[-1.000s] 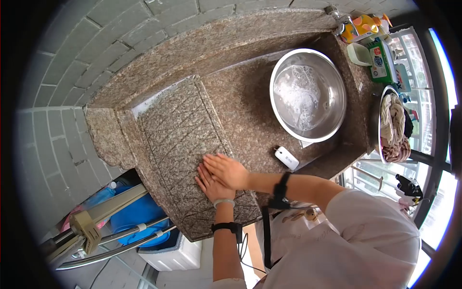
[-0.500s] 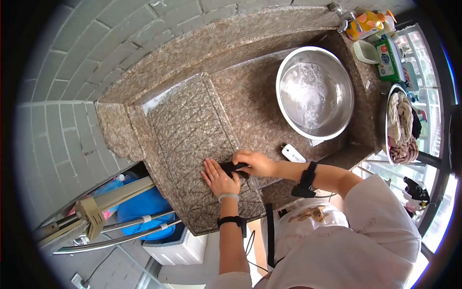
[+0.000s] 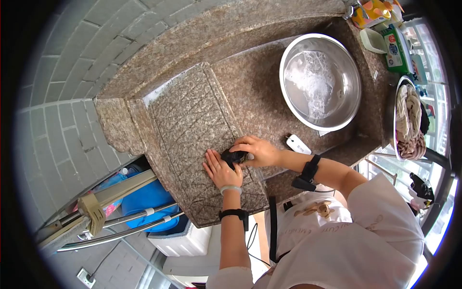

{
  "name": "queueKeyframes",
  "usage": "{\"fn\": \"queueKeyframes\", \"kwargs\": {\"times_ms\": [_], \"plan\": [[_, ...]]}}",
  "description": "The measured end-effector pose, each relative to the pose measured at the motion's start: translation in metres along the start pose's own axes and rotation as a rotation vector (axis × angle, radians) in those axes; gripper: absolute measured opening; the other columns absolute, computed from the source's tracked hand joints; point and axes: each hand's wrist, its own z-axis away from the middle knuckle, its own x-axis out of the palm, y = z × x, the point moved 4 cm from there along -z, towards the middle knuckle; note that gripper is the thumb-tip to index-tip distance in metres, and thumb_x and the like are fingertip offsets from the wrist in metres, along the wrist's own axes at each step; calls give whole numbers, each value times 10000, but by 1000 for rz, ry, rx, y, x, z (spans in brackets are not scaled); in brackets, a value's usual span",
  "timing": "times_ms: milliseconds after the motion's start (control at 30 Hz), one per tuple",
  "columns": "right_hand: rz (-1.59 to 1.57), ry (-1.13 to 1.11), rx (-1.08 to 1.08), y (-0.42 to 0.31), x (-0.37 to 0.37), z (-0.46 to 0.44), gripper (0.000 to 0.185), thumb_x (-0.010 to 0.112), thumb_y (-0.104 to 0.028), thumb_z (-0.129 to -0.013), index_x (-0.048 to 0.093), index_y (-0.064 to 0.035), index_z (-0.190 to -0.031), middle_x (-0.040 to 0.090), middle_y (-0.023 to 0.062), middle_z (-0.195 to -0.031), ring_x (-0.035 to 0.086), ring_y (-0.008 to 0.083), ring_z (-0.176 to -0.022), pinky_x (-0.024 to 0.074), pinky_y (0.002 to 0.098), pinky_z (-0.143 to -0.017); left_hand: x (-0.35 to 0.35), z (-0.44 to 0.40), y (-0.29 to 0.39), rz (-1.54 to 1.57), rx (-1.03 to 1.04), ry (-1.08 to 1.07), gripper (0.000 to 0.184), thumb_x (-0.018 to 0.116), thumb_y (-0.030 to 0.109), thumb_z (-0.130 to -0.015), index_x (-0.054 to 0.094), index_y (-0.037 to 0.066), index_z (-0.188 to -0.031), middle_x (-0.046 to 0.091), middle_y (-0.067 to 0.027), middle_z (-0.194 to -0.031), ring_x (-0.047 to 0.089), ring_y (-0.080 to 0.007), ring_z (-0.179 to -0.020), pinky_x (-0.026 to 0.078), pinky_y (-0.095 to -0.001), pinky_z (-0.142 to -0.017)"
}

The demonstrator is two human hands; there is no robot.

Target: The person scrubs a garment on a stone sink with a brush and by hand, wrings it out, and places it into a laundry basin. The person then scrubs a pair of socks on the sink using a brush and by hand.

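A small bunched black cloth [image 3: 233, 157] lies on the grooved stone washboard [image 3: 185, 120]. My left hand [image 3: 222, 172] rests flat on the board at the cloth's left side, fingers spread and thumb against it. From the right, my right hand [image 3: 260, 151] has its fingers curled round the cloth and grips it. What lies under the right palm is hidden. A white flat object with a hole at one end [image 3: 298, 144] sits just right of that hand, its kind unclear. Beyond it, a steel basin [image 3: 285, 89] holds sudsy water.
The stone sink wall [image 3: 332, 159] runs along the front. At the right stand a second basin [image 3: 396, 115] of clothes, a green package [image 3: 395, 50], a pale container [image 3: 373, 41] and a yellow-orange pouch [image 3: 370, 13]. A tap [image 3: 352, 9] is at the back. Metal poles [image 3: 139, 216] stand lower left.
My right hand has shifted its grip, and the cloth looks more bunched up between both hands. My left hand stays on the board. The whole view has shifted slightly.
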Motion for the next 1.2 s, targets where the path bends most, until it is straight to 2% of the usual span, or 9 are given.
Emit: {"fn": "queueKeyframes", "kwargs": {"times_ms": [267,400,500,733,867,933,1000,1100,1200], "plan": [[-879,47,551,57,-9,-97,160,667,-2,-755,670,-59,-906,651,34,-938,604,143,-855,497,285,-781,3,-2,-2,25,-4,29,685,423,362,-886,269,-77,-1388,168,-181,-1505,118,-290,-1407,59,-435,-1147],[-1161,452,547,84,-32,-79,481,617,-21,-851,449,-82,-1298,420,98,-1371,410,217,-1274,365,336,-1037,4,-2,-3,-21,-4,17,687,419,372,-888,286,-95,-1374,199,-208,-1488,138,-312,-1399,67,-441,-1145],[-1031,653,547,122,-93,-19,370,584,-24,-876,510,-75,-1235,519,118,-1269,489,205,-1186,387,312,-1003,2,-1,-1,-14,-12,15,695,422,377,-885,295,-116,-1359,233,-241,-1465,159,-333,-1389,72,-443,-1144],[-699,1224,1023,304,-191,180,495,483,-430,-924,536,-57,-1246,553,62,-1241,512,200,-1112,363,345,-954,2,-2,-2,13,8,55,710,410,402,-877,348,-159,-1309,290,-281,-1424,205,-344,-1375,73,-456,-1144],[-1257,752,1236,311,-138,164,488,503,-439,-905,586,-8,-1119,589,138,-1152,586,249,-985,452,396,-902,1,-2,-2,24,23,80,705,409,397,-873,373,-175,-1284,304,-287,-1414,214,-348,-1371,68,-454,-1146],[-1574,321,768,298,-114,139,486,521,-425,-887,587,24,-1060,593,172,-1117,610,298,-936,473,436,-903,2,-2,-2,10,12,43,706,413,397,-870,375,-176,-1281,305,-288,-1413,214,-348,-1370,68,-450,-1148],[-2009,14,802,216,-101,86,459,488,-362,-877,602,38,-1071,645,170,-1030,630,296,-924,488,441,-876,5,-4,-4,-4,0,5,707,416,397,-866,376,-176,-1279,306,-288,-1412,214,-348,-1370,67,-447,-1149],[-1748,-692,429,82,-66,18,679,506,-507,-862,476,33,-1272,508,217,-1279,514,304,-1175,399,420,-1008,4,-1,-4,51,35,104,701,432,391,-858,392,-179,-1263,316,-289,-1405,218,-353,-1367,75,-452,-1148],[-1629,-692,764,7,-6,-19,565,458,-407,-933,445,30,-1290,485,209,-1306,480,298,-1211,384,425,-1025,1,-2,-2,89,54,130,690,480,379,-839,400,-155,-1268,327,-294,-1394,222,-364,-1363,95,-461,-1145]]}}
